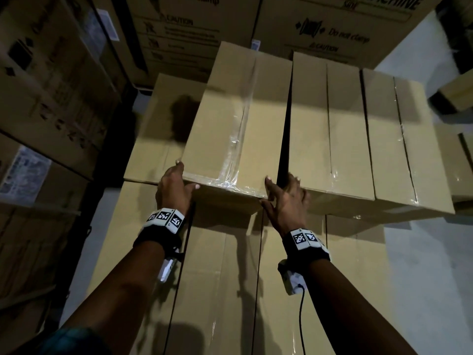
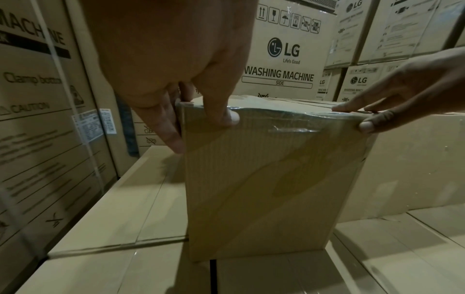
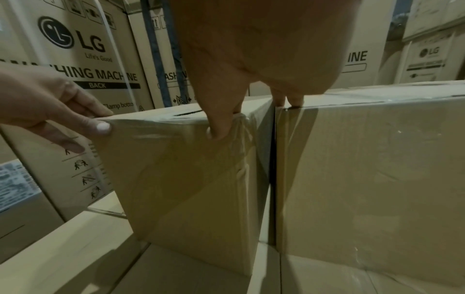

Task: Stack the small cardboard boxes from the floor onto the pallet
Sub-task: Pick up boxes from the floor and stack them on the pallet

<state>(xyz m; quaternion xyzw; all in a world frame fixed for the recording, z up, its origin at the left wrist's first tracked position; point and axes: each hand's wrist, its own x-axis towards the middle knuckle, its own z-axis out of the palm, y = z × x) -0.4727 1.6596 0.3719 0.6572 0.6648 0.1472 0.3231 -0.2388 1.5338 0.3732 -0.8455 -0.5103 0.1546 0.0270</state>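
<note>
A plain taped cardboard box (image 1: 238,124) stands on the top layer of stacked boxes (image 1: 217,265). My left hand (image 1: 184,179) grips its near left corner, thumb on the front face (image 2: 264,179) and fingers down the left side. My right hand (image 1: 281,184) grips the near right corner; its thumb (image 3: 219,127) presses the front and its fingers reach into the narrow gap beside the neighbouring box (image 1: 330,129). A third box (image 1: 401,139) stands further right in the same row. No pallet shows under the stack.
Tall washing-machine cartons (image 1: 332,26) stand close behind, and more cartons (image 1: 51,85) wall the left side. A lower box top (image 1: 158,129) lies left of the held box. Pale floor (image 1: 422,278) shows at the right.
</note>
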